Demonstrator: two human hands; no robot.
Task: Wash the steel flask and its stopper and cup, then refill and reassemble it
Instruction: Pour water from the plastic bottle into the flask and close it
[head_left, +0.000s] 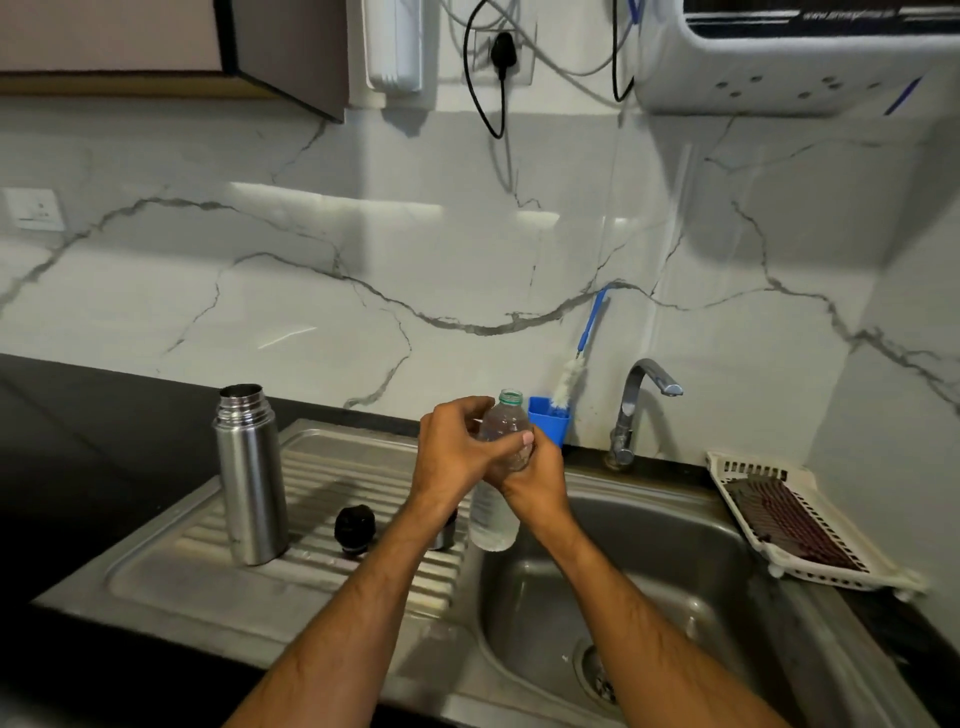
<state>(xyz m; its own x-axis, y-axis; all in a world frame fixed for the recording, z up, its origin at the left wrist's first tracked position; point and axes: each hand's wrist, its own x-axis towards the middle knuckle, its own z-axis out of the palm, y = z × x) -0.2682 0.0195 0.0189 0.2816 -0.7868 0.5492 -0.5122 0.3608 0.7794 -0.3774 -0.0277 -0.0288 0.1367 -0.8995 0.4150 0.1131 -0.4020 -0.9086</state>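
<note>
Centre frame: both hands, left hand (453, 447) and right hand (535, 475), grip uncapped plastic bottle (496, 499). Left: flask (251, 475) open, stopper (354, 526) off. Refill, reassembly apparently pending.

Black counter (78, 441) with a steel sink unit (156, 571) set into it. On the ribbed drainboard (322, 483): open flask (252, 478) upright at left, black stopper (355, 527) just right of it, then what looks like the steel cup (442, 538), mostly hidden behind an arm. Basin (649, 571) to the right, drain (597, 670) at bottom. Tap (636, 410) at the back rim, blue holder (549, 420) with a brush (571, 376) beside it. White rack (800, 525) on the right edge, tilted.
</note>
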